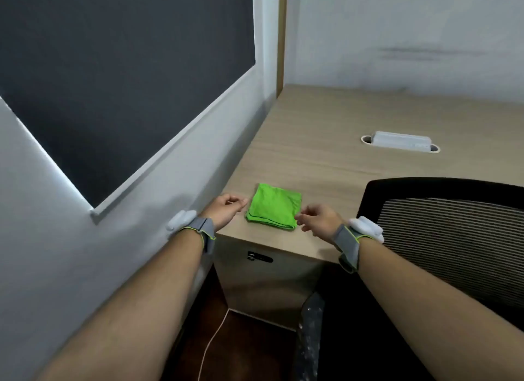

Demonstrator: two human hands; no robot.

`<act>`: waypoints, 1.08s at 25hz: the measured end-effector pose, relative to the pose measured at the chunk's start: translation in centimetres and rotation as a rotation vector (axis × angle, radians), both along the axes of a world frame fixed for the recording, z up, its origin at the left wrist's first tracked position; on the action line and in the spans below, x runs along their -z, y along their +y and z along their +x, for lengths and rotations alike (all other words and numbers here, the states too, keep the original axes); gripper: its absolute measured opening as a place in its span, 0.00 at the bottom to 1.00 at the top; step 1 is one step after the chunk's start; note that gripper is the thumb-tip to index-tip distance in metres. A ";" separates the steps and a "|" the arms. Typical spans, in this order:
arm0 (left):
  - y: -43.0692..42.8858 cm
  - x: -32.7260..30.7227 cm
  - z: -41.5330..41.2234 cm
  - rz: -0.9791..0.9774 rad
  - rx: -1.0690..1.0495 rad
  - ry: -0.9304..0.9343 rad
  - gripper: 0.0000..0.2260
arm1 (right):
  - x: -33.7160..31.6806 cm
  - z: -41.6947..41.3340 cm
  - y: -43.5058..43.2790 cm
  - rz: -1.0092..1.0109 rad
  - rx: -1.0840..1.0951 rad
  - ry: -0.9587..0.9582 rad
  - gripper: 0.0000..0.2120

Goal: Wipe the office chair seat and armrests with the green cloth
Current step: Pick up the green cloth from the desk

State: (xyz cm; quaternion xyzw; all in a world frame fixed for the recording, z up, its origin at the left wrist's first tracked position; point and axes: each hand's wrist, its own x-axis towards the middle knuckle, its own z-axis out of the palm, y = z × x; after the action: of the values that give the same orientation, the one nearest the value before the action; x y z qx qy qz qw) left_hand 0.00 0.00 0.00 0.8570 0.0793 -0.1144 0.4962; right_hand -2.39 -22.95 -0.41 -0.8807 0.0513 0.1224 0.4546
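A folded green cloth (pixel 273 207) lies flat on the near left corner of the wooden desk (pixel 326 142). My left hand (pixel 226 207) hovers just left of the cloth with loosely curled fingers, holding nothing. My right hand (pixel 319 220) hovers at the cloth's right edge, fingers apart and empty. The black office chair's mesh backrest (pixel 448 233) stands to the right, tucked against the desk. One wrapped armrest (pixel 309 338) shows below. The seat is hidden.
A grey wall with a dark panel (pixel 113 82) runs close along the left. A white cable cover (pixel 401 141) sits in the desk top. Under the desk is a drawer unit with a lock (pixel 259 258), and a white cable (pixel 212 341) on the dark floor.
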 end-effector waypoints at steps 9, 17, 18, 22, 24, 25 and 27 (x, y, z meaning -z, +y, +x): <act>0.0 6.0 7.3 0.023 0.022 0.041 0.12 | 5.2 5.7 1.8 -0.143 0.185 0.005 0.10; -1.6 9.4 10.6 0.028 0.051 0.121 0.20 | 7.9 8.8 2.1 -0.127 0.259 0.074 0.13; -1.7 9.7 10.7 0.032 0.057 0.126 0.21 | 8.2 9.0 2.2 -0.128 0.254 0.080 0.13; -2.1 10.6 11.2 0.023 0.027 0.086 0.23 | 9.0 9.7 2.3 -0.090 0.336 0.078 0.13; -2.1 10.8 11.1 0.062 0.032 0.061 0.23 | 9.5 10.0 2.1 -0.024 0.381 0.103 0.16; -2.2 10.9 11.0 0.083 0.052 0.060 0.23 | 9.7 10.1 2.0 0.015 0.375 0.119 0.17; -2.1 10.8 10.9 0.113 0.114 0.077 0.23 | 9.8 10.3 2.2 0.067 0.332 0.148 0.19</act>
State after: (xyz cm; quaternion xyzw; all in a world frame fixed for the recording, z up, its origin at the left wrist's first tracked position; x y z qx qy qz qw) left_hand 10.89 -2.09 -10.82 0.8817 0.0559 -0.1708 0.4362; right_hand 7.86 -20.77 -10.25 -0.8331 0.2251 0.1116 0.4928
